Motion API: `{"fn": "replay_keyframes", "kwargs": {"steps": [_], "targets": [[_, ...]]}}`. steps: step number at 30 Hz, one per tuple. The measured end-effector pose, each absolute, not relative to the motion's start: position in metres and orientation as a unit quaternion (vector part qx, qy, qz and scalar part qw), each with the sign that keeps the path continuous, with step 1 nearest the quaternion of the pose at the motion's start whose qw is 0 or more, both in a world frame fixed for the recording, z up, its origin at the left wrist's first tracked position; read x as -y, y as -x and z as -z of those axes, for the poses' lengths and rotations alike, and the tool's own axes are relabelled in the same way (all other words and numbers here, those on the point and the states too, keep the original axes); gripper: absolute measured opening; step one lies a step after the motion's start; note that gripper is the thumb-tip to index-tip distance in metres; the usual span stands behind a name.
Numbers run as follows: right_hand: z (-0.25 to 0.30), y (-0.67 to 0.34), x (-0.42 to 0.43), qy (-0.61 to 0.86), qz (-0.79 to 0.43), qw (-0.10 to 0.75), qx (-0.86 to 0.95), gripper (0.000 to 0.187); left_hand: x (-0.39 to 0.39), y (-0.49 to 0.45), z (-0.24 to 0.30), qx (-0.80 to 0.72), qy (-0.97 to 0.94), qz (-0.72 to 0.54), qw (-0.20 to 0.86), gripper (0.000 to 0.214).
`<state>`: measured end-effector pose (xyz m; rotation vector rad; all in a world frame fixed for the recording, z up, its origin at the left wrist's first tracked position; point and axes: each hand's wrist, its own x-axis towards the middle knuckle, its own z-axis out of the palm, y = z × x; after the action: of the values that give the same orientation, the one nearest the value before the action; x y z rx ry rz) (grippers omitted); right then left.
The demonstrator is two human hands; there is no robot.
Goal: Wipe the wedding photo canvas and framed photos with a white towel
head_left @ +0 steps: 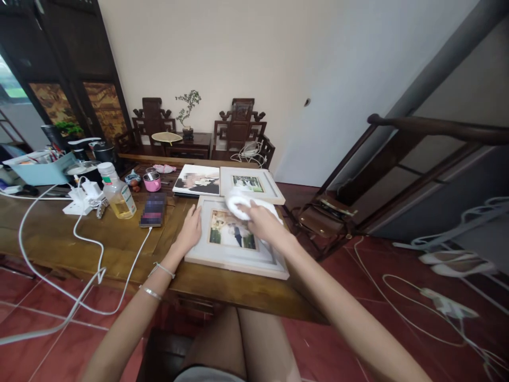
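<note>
A framed photo (pixel 234 265) with a wide pale mat and light wooden border lies flat on the table. My left hand (pixel 191 229) rests along its left edge, fingers stretched out and holding nothing. In my right hand (pixel 260 218) is a bunched white cloth (pixel 237 204), pressed on the upper right part of the frame and slightly blurred. The cloth and hand cover part of the photo. Just behind lie a second framed photo (pixel 272 187) and a white photo panel (pixel 199 171), side by side and touching or nearly so.
On the wooden table (pixel 119 246) to the left are a charging phone (pixel 152 210), a bottle of yellow liquid (pixel 120 197), a white power strip (pixel 81 200), a pink cup (pixel 151 182) and a blue bin (pixel 40 171). White cables hang over the front edge. A chair (pixel 358 191) holding a brown bag stands right.
</note>
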<state>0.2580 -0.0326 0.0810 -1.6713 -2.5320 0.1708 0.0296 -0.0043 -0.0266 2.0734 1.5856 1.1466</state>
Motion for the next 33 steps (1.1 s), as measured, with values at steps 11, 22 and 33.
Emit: {"fn": "replay_keyframes", "kwargs": {"steps": [11,22,33], "targets": [[-0.060,-0.207,0.055,0.401,-0.117,-0.023,0.908,0.076,0.008,-0.026,0.024,-0.582,-0.684,-0.409,0.164,0.047],[-0.028,-0.360,0.124,0.446,-0.156,0.157,0.867,0.050,0.015,-0.031,0.006,-0.639,-0.619,-0.400,0.220,0.053],[0.000,-0.363,0.132,0.372,-0.153,0.266,0.876,0.031,0.070,-0.016,-0.015,-0.625,-0.392,-0.407,0.538,0.051]]}}
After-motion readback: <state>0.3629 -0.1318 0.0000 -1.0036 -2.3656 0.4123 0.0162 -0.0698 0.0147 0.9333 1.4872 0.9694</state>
